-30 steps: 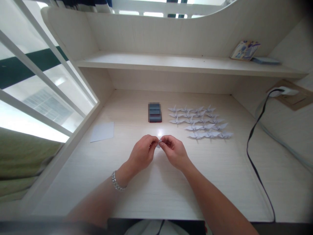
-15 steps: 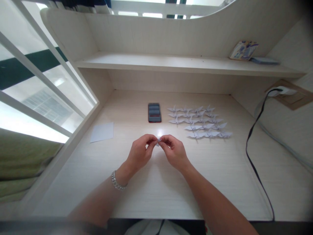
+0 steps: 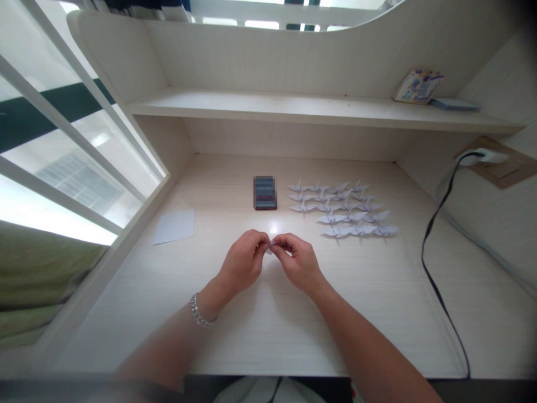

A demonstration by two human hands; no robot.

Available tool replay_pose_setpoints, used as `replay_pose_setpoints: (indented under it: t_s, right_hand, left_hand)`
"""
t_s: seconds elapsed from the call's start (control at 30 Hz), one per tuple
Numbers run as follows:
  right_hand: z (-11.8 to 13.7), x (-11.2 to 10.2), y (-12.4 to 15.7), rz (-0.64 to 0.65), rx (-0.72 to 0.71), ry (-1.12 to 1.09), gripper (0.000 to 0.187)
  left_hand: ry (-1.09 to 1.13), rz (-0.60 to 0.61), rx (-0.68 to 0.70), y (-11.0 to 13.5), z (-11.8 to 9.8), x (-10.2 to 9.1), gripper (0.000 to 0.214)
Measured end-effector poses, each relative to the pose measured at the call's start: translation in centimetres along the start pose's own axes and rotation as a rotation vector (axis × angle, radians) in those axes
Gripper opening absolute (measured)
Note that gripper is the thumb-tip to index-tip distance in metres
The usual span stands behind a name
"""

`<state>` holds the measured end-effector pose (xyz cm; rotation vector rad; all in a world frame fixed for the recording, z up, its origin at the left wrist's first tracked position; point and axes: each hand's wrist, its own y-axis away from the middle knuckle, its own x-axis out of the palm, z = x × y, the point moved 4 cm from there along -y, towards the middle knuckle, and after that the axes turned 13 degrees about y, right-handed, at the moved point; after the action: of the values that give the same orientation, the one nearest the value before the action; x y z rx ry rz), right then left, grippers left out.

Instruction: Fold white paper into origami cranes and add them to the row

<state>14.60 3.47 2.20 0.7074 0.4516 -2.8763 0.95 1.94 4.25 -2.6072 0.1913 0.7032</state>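
One small piece of white paper [image 3: 269,250] sits between the fingertips, mostly hidden by them: the left hand [image 3: 244,260] pinches it from the left, the right hand [image 3: 300,262] pinches it from the right.

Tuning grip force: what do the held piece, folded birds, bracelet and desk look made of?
Held piece: probably thin white paper; mostly hidden, finish unclear.
Folded birds: matte white paper, judging by creases and thin pointed wings.
Bracelet: likely metal, with shiny silvery links.
Desk: low-gloss, perhaps wood-grain laminate; faint streaks, soft glare spot.
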Motion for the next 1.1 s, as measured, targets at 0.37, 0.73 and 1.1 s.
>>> replay_pose_setpoints:
  t_s: [0.37,0.73,1.1]
  right_hand:
    - [-0.3,0.0,-0.1,0.022,0.002,0.016,0.01]
    - [-0.4,-0.5,-0.3,0.052,0.064,-0.07,0.01]
    - [-0.7,-0.1,-0.3,0.077,0.104,-0.171,0.014]
  left_hand:
    - [0.228,-0.019,-0.112,0.1,1.4,0.4,0.012]
    - [0.602,0.019,-0.184,0.1,1.4,0.8,0.014]
    - [0.748,0.001,-0.365,0.4,2.8,1.5,0.028]
